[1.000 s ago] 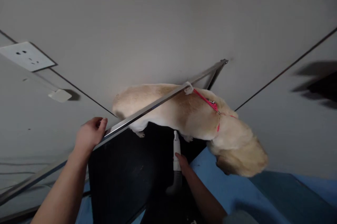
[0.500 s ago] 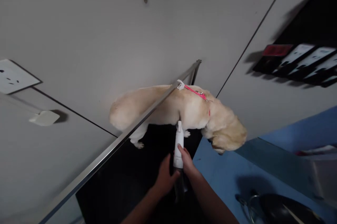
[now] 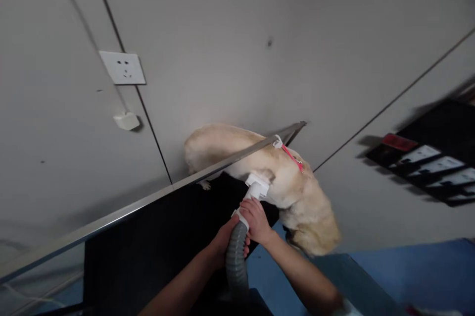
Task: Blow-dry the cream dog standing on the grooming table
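A cream-coated dog [image 3: 222,140] stands on the black table top [image 3: 148,237], its head lowered at the right. Against its side rests the wide white head of a vacuum grooming nozzle [image 3: 256,184]. My right hand [image 3: 256,217] is wrapped over the nozzle's white handle. Lower down, my left hand [image 3: 224,237] grips the joint where the grey ribbed hose [image 3: 236,261] meets the handle. The hose runs down toward me. A pink leash [image 3: 291,156] links the dog to a white clip [image 3: 277,141] on the metal bar.
The metal bar [image 3: 166,192] slants across above the table and partly hides the dog. Behind is a grey wall with a socket [image 3: 124,67] and a white plug [image 3: 126,121]. A black rack [image 3: 441,142] with blade-like pieces hangs at the right, above blue surfaces [image 3: 419,269].
The nozzle has turned, so its wide head now faces the dog's side. My right hand has closed over the handle, and my left has closed round the hose joint. The view has shifted.
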`<state>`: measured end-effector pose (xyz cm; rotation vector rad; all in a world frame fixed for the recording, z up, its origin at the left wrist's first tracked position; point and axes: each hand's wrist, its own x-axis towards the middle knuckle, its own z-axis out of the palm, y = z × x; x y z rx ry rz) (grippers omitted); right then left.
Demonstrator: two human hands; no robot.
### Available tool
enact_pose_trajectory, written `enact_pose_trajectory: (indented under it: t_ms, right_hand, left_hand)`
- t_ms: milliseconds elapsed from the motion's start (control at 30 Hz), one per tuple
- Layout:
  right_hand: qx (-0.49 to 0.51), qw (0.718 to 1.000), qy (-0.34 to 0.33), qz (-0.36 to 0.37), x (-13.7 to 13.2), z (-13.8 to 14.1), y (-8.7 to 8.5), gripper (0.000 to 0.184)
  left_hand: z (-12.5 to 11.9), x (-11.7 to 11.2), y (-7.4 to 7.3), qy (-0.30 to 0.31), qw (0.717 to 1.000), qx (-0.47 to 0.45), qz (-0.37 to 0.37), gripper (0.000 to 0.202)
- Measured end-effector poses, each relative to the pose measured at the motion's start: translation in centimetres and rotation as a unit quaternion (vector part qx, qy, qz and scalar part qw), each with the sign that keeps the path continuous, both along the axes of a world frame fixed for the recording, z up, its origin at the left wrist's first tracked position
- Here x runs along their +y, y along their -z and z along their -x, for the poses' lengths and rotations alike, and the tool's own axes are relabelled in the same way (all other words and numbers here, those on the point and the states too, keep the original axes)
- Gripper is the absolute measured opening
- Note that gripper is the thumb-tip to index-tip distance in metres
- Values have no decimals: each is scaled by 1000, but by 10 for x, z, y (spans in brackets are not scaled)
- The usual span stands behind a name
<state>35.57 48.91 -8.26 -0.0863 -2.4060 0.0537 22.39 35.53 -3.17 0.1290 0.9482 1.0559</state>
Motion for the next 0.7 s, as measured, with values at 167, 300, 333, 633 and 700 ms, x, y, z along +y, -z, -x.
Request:
enact_pose_trajectory:
  t_ms: [167,300,333,633,700]
  right_hand:
    - [16,1000,4,14,19,4,-45,33]
    - [-94,993,-10,72,29,-11,-51,35]
    - [-139,987,-14,79,31,-12,-51,36]
    - [-426,895,90,99,25,16,-17,38]
    - [-451,880,112,100,27,27,2,40]
  left_hand:
    - [20,-13,-28,-38,960,246,-128,55]
    - [98,-45,-76,-170,751,585,-254,51]
    - [121,-50,-88,-210,690,649,-243,47]
    - [198,-35,-121,-43,571,813,103,57]
    - [192,-33,-122,-48,563,816,125,58]
